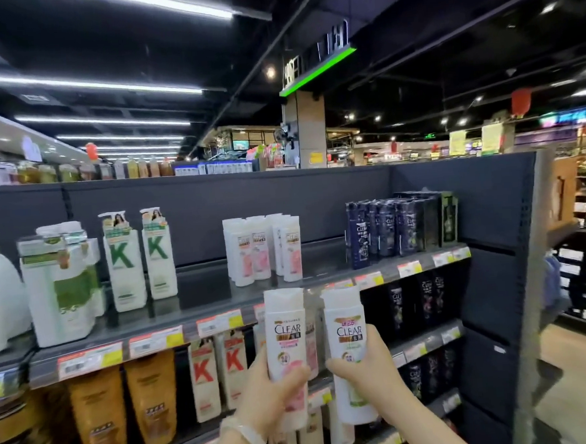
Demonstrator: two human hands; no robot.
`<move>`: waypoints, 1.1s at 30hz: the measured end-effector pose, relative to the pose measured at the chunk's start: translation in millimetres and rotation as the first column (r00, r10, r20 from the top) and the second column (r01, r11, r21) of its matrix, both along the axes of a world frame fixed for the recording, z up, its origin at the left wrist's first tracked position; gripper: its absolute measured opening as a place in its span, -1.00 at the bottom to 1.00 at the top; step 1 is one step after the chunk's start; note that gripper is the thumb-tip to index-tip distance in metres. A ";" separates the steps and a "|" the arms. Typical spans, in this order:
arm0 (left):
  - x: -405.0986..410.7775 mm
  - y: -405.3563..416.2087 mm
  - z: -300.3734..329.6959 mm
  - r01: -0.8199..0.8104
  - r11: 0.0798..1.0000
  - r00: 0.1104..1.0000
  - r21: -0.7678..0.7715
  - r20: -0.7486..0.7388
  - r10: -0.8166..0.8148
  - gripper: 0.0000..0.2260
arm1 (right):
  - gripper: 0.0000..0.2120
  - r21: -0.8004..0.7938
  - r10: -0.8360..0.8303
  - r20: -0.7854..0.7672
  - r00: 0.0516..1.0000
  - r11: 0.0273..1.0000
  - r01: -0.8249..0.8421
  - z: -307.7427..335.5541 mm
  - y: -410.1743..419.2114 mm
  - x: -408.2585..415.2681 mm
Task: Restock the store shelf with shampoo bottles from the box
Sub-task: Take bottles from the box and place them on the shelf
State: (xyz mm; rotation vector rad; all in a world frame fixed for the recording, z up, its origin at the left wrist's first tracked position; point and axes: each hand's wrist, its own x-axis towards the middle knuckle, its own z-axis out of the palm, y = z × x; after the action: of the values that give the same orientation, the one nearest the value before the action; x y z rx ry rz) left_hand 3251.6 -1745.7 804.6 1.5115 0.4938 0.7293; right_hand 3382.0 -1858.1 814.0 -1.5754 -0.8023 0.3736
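Shampoo bottles, pink-labelled (286,352) in the left hand (267,391) and green-labelled (349,352) in the right hand (366,371), fingers curled round each, are held upright, labels outward, at lower centre below the top shelf (203,289), presumably for matching to the white row (262,251).

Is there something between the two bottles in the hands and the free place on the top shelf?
Nothing visible. The pink-label bottle and green-label bottle are held below the top shelf; its bare stretch beside the white Clear bottles lies open.
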 end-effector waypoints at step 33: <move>215.0 163.7 47.2 -0.268 0.957 0.961 0.109 0.098 0.258 -0.71 | -0.51 0.146 0.089 0.151 0.985 0.983 -0.111 44.3 263.0 290.2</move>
State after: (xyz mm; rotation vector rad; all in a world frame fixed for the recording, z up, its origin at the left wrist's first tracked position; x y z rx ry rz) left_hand 3466.6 -1582.1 851.8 1.5377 0.6041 1.0416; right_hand 3672.2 -1595.1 858.4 -1.4318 -1.0015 0.2657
